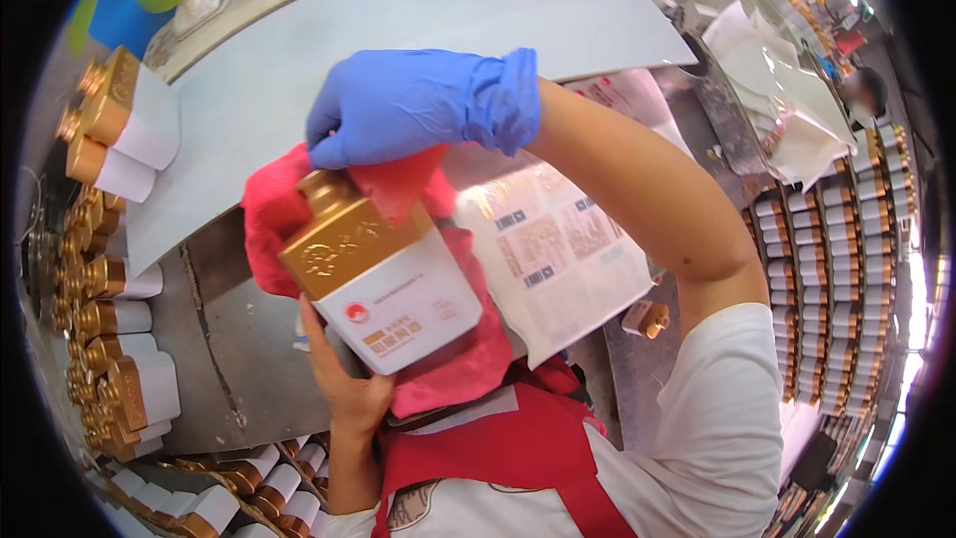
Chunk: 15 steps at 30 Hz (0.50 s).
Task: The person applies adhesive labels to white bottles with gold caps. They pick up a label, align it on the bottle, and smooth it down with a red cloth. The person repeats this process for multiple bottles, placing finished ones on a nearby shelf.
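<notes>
Bottle (383,284) in red cloth (453,364) (both hands); label sheets (558,259) behind.

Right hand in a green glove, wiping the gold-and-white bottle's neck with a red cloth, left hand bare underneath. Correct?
Not quite. In the head view the glove on the right hand is blue, not green. The rest holds: red cloth at the neck of the gold-and-white bottle, bare left hand underneath.

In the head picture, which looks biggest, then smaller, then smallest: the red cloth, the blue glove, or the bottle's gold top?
1. Red cloth, though partly hidden.
2. Blue glove on the right hand.
3. Gold top of the bottle.
Glove and gold top look close; nearness to the camera makes their order unsure.
</notes>
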### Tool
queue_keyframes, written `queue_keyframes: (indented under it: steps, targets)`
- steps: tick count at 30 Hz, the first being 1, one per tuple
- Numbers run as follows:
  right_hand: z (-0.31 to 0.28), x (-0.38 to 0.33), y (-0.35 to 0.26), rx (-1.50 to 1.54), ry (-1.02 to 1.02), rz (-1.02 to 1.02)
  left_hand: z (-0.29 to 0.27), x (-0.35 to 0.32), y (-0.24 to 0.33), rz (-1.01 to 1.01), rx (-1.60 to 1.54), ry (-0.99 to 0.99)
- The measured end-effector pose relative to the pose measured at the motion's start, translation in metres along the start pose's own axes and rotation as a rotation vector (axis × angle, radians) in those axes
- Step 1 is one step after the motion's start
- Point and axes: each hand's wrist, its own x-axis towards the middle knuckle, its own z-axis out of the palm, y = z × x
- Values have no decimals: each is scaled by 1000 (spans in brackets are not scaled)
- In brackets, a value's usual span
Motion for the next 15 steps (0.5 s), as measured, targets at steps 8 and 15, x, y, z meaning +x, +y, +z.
queue_keyframes:
  steps: [8,15]
  targets:
    - [-17,-83,-48,101,-116,46,-2,-6,-4,115,149,45]
    - [31,-225,-78,-140,280,-57,5,7,19,283,117,22]
